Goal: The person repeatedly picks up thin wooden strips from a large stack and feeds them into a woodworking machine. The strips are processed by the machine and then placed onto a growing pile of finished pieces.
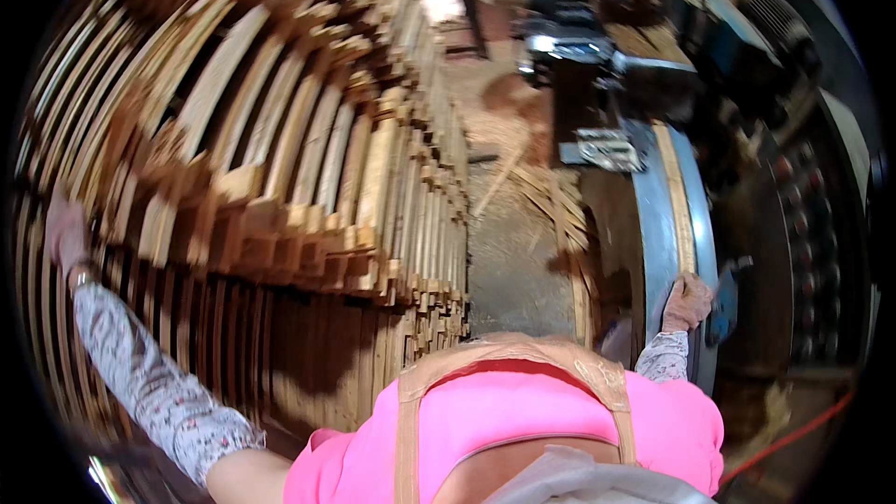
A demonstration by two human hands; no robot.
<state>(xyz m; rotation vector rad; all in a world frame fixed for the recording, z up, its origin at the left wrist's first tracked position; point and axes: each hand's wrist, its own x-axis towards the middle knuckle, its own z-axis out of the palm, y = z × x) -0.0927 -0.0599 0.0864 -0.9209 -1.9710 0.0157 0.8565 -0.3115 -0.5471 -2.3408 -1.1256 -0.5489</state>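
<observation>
My right hand [689, 303] is closed around the near end of a long, narrow wooden strip [679, 201]. The strip lies lengthwise on the blue-grey metal bed [659, 224] of a woodworking machine. Far out to the left, my left hand [67, 235] reaches to the edge of a big stack of wooden strips [327, 168]. Its fingers are blurred against the wood, so whether they grip a piece cannot be made out. Patterned sleeves cover both my forearms.
At the far end of the bed stands the machine's head with a metal clamp plate [609, 149]. Offcuts [551, 201] and sawdust lie on the floor between stack and machine. A motor [775, 9] sits at the upper right. An orange cord [793, 439] runs along the lower right.
</observation>
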